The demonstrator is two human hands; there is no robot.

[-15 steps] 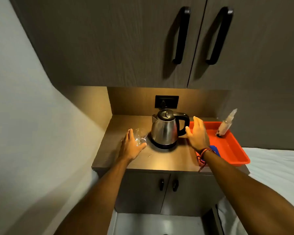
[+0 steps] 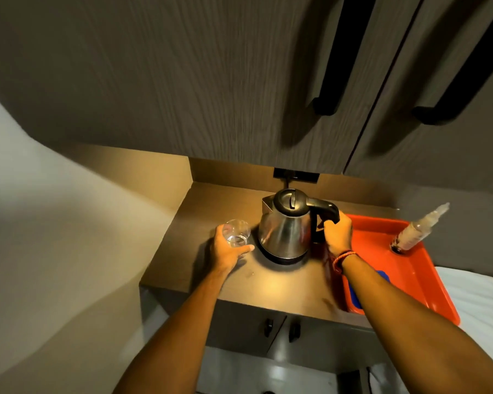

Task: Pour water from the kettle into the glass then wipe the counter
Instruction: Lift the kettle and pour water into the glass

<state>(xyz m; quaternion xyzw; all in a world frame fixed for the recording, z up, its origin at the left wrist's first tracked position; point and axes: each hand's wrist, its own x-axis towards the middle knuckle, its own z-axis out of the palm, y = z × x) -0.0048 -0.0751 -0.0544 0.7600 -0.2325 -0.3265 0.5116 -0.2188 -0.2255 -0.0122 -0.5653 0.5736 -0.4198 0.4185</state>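
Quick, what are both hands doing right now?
Left hand: closed around the glass on the counter.
Right hand: closed on the kettle handle.

A brown wood-grain counter [image 2: 285, 282] carries a steel kettle [image 2: 285, 231] on its black base mid-surface, a clear glass [image 2: 236, 233] leftward, an orange plastic tray [image 2: 421, 282] overhanging its right edge

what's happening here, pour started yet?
Not yet. The right hand is closed on the handle of the steel kettle, which sits upright on its base. The left hand is wrapped around the glass on the counter beside it. An orange tray with a spray bottle sits to the right.
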